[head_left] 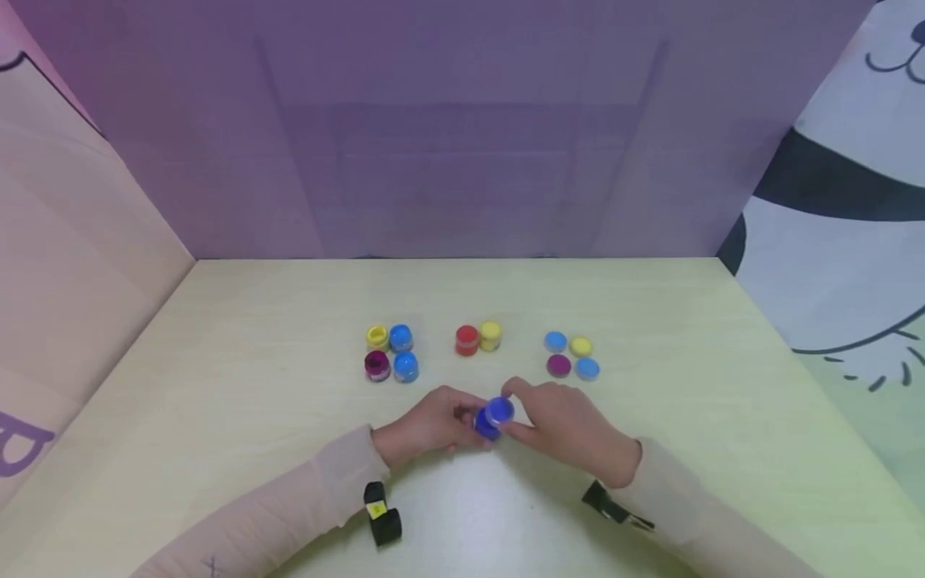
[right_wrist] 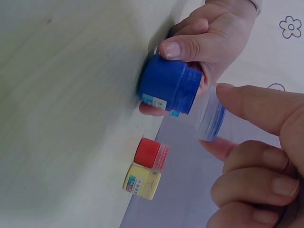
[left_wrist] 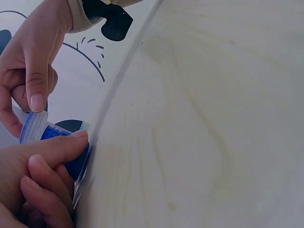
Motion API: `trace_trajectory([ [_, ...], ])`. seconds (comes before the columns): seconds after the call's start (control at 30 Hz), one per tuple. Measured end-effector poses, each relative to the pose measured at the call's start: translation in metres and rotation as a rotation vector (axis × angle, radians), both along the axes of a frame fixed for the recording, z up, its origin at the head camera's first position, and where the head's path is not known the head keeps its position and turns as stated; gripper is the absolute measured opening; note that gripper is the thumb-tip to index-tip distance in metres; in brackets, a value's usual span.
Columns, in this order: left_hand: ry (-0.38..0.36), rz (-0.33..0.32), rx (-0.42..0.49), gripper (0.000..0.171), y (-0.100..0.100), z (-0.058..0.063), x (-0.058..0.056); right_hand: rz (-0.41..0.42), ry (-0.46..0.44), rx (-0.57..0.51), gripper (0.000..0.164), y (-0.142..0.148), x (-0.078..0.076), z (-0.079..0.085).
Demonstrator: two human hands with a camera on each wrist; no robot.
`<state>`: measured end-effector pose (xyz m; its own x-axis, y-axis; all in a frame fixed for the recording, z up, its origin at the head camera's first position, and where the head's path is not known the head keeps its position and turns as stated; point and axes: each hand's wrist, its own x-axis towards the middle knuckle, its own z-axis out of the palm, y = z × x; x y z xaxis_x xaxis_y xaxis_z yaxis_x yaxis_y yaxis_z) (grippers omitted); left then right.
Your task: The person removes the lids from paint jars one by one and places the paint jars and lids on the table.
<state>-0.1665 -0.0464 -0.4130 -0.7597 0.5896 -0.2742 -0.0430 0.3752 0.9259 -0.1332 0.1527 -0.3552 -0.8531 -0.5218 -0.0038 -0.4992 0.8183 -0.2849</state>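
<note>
My left hand (head_left: 438, 421) grips a small dark blue paint jar (right_wrist: 166, 83) low over the table, thumb on its side. Between the thumb and a finger of my right hand (head_left: 571, 425) is a clear, blue-tinted lid (right_wrist: 212, 114). That lid sits just off the jar's threaded mouth, and a narrow gap shows in the right wrist view. From the left wrist, the lid (left_wrist: 33, 127) appears beside the jar (left_wrist: 78, 164), partly hidden by my thumb. A red jar (head_left: 466, 340) and a yellow jar (head_left: 491, 336) stand side by side beyond my hands.
At the left stand an open yellow jar (head_left: 377, 338), a purple jar (head_left: 376, 366) and two light blue jars (head_left: 405, 367). Several loose lids lie at the right, among them a purple lid (head_left: 559, 366) and a yellow lid (head_left: 581, 347). A purple wall (head_left: 462, 185) backs the table.
</note>
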Motion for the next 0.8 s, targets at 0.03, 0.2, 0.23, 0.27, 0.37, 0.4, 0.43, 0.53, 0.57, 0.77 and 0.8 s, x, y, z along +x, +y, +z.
trace_trajectory([
  [0.03,-0.005,0.001,-0.004,0.034,0.000,0.000,0.000,-0.003,-0.004,0.000,0.035,0.001,0.000,0.000],
  [0.2,-0.026,-0.001,-0.007,0.034,0.000,0.004,0.001,-0.004,-0.014,-0.001,0.036,0.007,-0.001,-0.001],
  [0.23,-0.028,-0.001,-0.008,0.034,0.000,0.004,0.001,-0.005,-0.015,-0.004,0.036,0.008,-0.001,-0.001],
  [0.27,-0.028,-0.002,-0.007,0.034,-0.001,0.004,0.001,-0.010,-0.020,-0.002,0.036,0.009,-0.002,-0.002],
  [0.37,-0.032,0.005,-0.018,0.035,-0.002,0.003,0.000,-0.029,-0.028,0.001,0.037,0.012,-0.002,-0.002],
  [0.4,-0.036,0.009,-0.020,0.036,-0.003,0.003,0.000,-0.036,-0.027,0.002,0.037,0.013,-0.003,-0.002],
  [0.43,-0.040,0.012,-0.023,0.036,-0.003,0.002,0.000,-0.045,-0.029,0.005,0.038,0.015,-0.003,-0.002],
  [0.53,-0.056,0.022,-0.032,0.039,-0.003,0.000,-0.001,-0.057,-0.019,0.014,0.038,0.019,-0.004,-0.002],
  [0.57,-0.059,0.022,-0.034,0.040,-0.003,0.001,-0.001,-0.059,-0.017,0.017,0.038,0.021,-0.004,-0.002],
  [0.77,-0.064,0.022,-0.046,0.045,-0.005,0.002,-0.001,-0.090,-0.029,0.036,0.038,0.032,-0.008,-0.004],
  [0.8,-0.062,0.022,-0.043,0.045,-0.006,0.002,-0.001,-0.096,-0.032,0.039,0.038,0.034,-0.009,-0.004],
])
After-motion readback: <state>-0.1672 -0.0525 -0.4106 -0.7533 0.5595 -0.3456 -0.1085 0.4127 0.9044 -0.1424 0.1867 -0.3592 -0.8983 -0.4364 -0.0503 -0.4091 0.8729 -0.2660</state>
